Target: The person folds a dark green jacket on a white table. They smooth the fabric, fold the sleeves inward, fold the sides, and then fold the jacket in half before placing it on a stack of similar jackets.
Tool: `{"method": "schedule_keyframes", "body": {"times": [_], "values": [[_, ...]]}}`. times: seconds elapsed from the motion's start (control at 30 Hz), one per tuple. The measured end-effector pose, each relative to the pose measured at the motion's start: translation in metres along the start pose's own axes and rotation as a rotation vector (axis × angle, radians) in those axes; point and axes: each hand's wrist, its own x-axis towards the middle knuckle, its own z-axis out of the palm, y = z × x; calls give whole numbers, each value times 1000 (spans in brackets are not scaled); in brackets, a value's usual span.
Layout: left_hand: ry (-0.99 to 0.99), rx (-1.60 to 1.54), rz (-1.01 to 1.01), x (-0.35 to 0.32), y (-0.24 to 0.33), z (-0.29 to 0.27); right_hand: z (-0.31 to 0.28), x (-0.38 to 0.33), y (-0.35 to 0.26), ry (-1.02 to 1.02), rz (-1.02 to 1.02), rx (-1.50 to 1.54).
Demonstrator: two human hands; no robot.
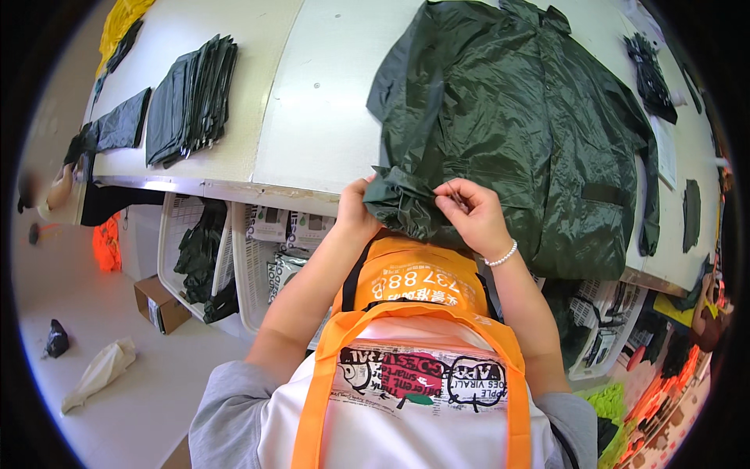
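Green jacket (500, 129) overhangs table edge (269, 191), well apart from folded stack (190, 102); left fingers (357, 190) and right fingers (469, 191) grip it.

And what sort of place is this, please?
Probably a garment workshop or packing room: a long table holds a dark green jacket and a stack of folded dark pieces, and white crates stand below its edge.

Pale table (305, 125) beneath a green jacket (508, 133) and a stack of dark pieces (190, 103)
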Motion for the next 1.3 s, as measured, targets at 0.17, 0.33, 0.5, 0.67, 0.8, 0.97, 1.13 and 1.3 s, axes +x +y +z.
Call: {"method": "schedule_keyframes", "body": {"times": [0.17,0.33,0.5,0.67,0.8,0.97,1.13,1.3], "values": [[-80,805,723,-51,46,63,-7,24,-23,-83,-18,-153],[-303,1309,721,-65,67,102,-7,38,-32,3,-87,48],[-159,462,559,-44,61,89,-12,16,-10,139,-108,139],[13,77,152,-43,36,94,15,31,-12,165,-73,118],[-27,-30,-29,-37,34,77,8,44,-13,-13,37,-38],[-153,-148,-76,-18,24,55,0,47,-22,-79,121,125],[-356,380,259,-13,32,51,-8,45,-36,99,15,-38],[-548,1055,476,-49,58,98,-20,59,-28,408,-282,-490]]}}
